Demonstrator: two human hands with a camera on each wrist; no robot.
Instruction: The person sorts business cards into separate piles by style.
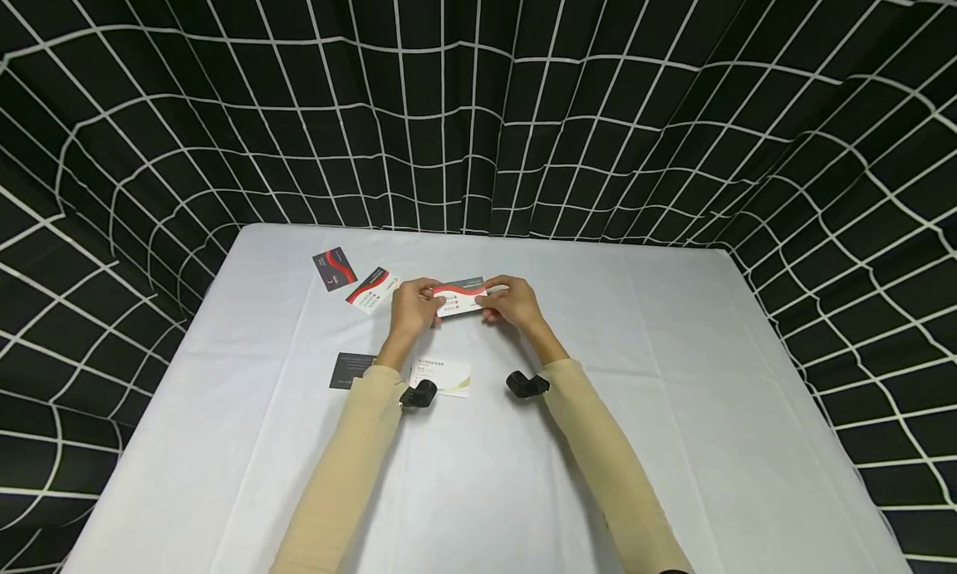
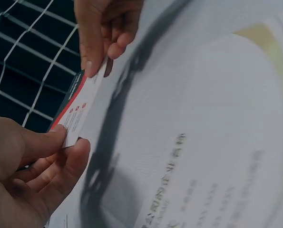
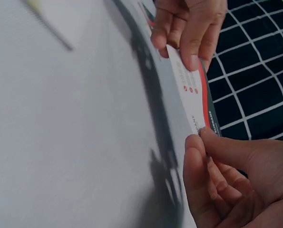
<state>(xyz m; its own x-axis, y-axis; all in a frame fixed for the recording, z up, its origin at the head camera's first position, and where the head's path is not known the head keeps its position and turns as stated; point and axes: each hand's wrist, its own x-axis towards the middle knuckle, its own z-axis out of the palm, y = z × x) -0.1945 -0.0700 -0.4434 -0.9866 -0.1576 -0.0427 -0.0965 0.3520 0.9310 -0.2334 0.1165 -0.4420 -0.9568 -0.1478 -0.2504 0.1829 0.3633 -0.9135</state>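
Both hands are on one card, and it's a pinch at each end. The left hand has its thumb on the printed face and its fingers behind and under the edge, the gap between them narrowed to the card itself. Over on the other side, the right hand matches it, thumb and fingertips nipping the opposite short end, the remaining fingers curled loosely in the right wrist view.

And here's the red-waved card, up off the cloth between the two hands, towards the far side of the table. Its long axis runs left to right, the right end angled slightly farther from the person. The dark strip and red wave lie along the far long edge; the white part, with its small red marks, is nearest the person.

Just left of the left hand sits a white card with a red band, and beside that a dark card with a red wave. Nearer the person, a plain dark card lies partly behind the left arm, with a gold-trimmed white card to its right.
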